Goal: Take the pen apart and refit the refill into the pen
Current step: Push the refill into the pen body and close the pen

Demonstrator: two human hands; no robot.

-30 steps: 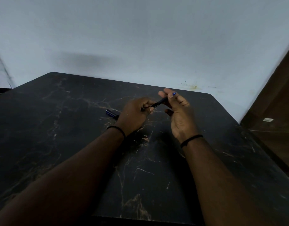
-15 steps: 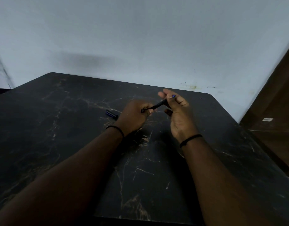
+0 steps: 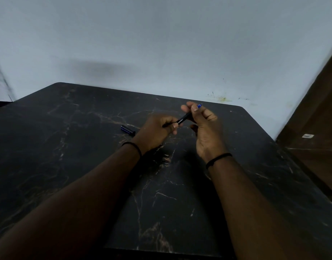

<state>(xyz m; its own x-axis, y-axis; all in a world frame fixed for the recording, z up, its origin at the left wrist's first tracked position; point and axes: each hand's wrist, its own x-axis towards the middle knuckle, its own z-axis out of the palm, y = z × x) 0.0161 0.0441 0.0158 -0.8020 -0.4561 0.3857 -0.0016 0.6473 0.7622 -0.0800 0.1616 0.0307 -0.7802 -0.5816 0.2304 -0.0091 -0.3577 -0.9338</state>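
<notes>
— Where is the pen (image 3: pixel 184 120) just now?

— Off the counter (image 3: pixel 86 147), held between both hands. Its long axis slants from the near left up to the far right, and a small blue end pokes out past the fingers of the right hand (image 3: pixel 205 128).

— So who has which end?

— The left hand (image 3: pixel 157 131) pinches the lower, nearer end, fingers curled tight round it. The right hand grips the upper, farther end between thumb and fingertips, its other fingers loosely bent. Both are grasping the same pen; neither is released.

— And the join?

— I judge it sits in the short bare stretch of black barrel between the two hands, though it is too small to make out for sure. Any twist or pull would have to run along that slanted line, the hands going opposite ways.

— Anything already off?

— A dark cap (image 3: pixel 128 130) lies on the counter just beyond the left wrist, apart from the hands. The refill does not show yet.
</notes>
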